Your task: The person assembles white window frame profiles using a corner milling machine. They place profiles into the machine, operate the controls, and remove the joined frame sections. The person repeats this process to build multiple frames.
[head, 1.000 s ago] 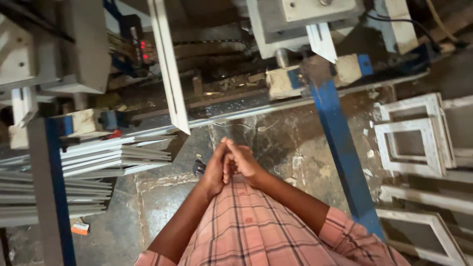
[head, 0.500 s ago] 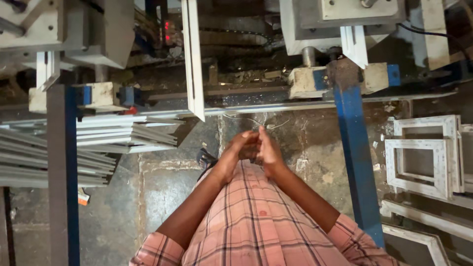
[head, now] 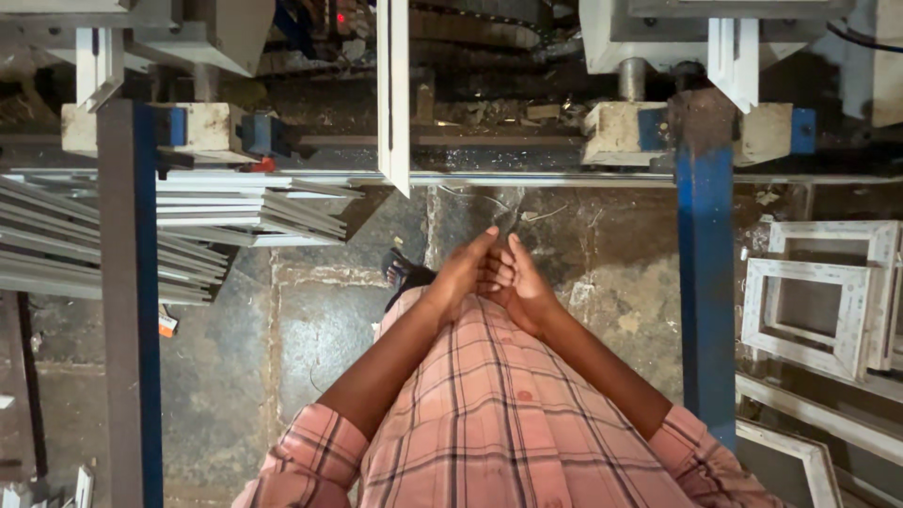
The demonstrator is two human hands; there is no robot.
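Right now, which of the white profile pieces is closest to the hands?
The lone white profile hanging upright off the machine, just above and left of the clasped left hand and right hand. The stacked profiles lie flat farther left; the frames lean far right.

Palms of left hand [head: 466,273] and right hand [head: 517,282] pressed together, hidden; impossible to tell whether anything lies between them. Feet mostly hidden under the pink checked shirt [head: 508,414], only a dark sandal [head: 403,275] tip showing at 10 o'clock of the hands. White upright profile [head: 393,89] cut off by the top edge at 12 o'clock. Stacked white profiles [head: 113,235] cut off at 9 o'clock. White frames [head: 818,301] cut off at 3 o'clock. Small orange object [head: 167,323] on floor too small to identify.
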